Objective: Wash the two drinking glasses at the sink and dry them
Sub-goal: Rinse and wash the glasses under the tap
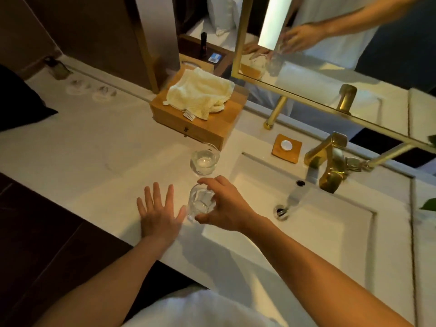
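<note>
Two clear drinking glasses are on the white counter left of the sink (354,232). The far glass (204,161) stands upright and alone by the wooden box. My right hand (224,206) grips the near glass (200,204) around its rim from above, at the counter's front. Just left of that glass my left hand (159,213) lies flat on the counter with fingers spread and nothing in it. A cream towel (200,95) is bunched on top of the wooden box (200,123). Water runs from the gold tap (328,159) into the basin.
A small wooden dish (286,148) with a white round piece sits behind the basin. A gold-framed mirror (306,74) hangs over the counter's back. Small clear items (92,88) stand at the far left, and a dark object (16,100) lies at the left edge.
</note>
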